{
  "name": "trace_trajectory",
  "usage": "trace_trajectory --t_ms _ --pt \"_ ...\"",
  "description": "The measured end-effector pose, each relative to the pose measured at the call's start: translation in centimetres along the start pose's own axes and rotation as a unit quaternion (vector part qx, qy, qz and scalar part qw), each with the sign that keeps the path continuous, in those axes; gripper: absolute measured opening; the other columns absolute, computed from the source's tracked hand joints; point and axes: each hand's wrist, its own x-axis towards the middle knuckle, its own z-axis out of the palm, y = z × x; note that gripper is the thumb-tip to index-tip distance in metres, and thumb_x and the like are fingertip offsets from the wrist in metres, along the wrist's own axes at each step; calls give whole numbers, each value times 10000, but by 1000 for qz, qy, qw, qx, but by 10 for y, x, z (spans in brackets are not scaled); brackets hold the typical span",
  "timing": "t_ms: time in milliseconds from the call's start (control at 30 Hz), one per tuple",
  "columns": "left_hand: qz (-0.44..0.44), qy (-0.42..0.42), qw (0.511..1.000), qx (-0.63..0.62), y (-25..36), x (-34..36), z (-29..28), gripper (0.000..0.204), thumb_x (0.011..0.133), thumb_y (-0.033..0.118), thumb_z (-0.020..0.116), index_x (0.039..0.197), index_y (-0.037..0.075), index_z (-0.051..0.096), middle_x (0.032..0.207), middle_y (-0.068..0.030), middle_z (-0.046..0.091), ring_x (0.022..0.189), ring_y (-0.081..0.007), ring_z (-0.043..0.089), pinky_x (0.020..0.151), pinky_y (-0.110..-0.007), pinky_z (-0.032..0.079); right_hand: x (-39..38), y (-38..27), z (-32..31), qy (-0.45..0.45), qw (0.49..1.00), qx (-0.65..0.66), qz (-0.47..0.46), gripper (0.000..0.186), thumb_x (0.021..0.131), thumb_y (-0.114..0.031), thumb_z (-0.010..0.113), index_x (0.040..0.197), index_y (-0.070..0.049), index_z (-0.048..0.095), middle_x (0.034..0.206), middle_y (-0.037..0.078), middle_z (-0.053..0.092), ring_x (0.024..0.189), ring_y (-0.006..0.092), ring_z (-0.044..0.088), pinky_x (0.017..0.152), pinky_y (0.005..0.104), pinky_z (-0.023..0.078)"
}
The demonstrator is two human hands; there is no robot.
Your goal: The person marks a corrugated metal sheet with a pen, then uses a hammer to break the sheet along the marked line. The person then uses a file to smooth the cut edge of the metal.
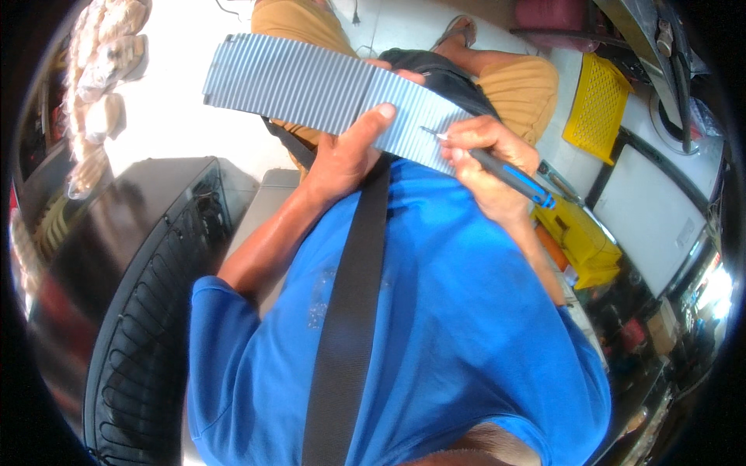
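A long grey ribbed panel [291, 81] lies tilted across my lap, running from the upper left down toward the right. My left hand [350, 147] grips it near its middle, thumb flat on the ribs and fingertips showing past the far edge. In my right hand [497, 159] is a screwdriver [513, 179] with a black and blue handle. Its thin shaft points left over the right part of the panel; whether the tip touches the ribs I cannot tell. The panel's underside is hidden.
On the left stands a dark appliance with a wire grille [148, 334]. Bagged goods [109, 62] lie at the far left. To the right are a yellow perforated basket [598, 109], a yellow toolbox [579, 241] and a white flat panel [653, 210]. A strap [350, 334] crosses my blue shirt.
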Motion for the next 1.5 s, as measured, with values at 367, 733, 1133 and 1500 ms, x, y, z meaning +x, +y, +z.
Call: trace_trajectory --t_ms 367,733,1133,1500 --pt "-12 35 999 18 -1 3 1 551 931 207 635 1385 10 392 1341 -238 566 1201 -289 598 1037 -459 517 3 4 -3 -38 999 -3 -10 124 794 91 679 898 24 692 903 123 723 793 147 690 721 299 570" --pt "-26 48 998 36 0 3 1 559 932 213 626 1392 5 386 1330 -231 579 1182 -271 607 1033 -449 518 3 5 -1 -33 999 9 11 122 786 93 678 878 12 681 885 127 729 795 157 703 718 306 577" --pt "-26 54 998 -17 -3 1 2 451 959 160 587 1361 10 447 1318 -171 609 1192 -231 587 1058 -399 469 4 6 -4 -61 998 -3 -11 126 781 94 680 886 25 677 890 127 728 781 160 706 720 309 582" --pt "-105 85 991 -16 -8 -10 -8 436 983 149 610 1372 2 477 1321 -126 628 1229 -232 583 1089 -386 439 -1 9 -10 -111 994 6 1 117 888 -111 737 912 -25 662 902 67 698 817 140 664 759 303 550"
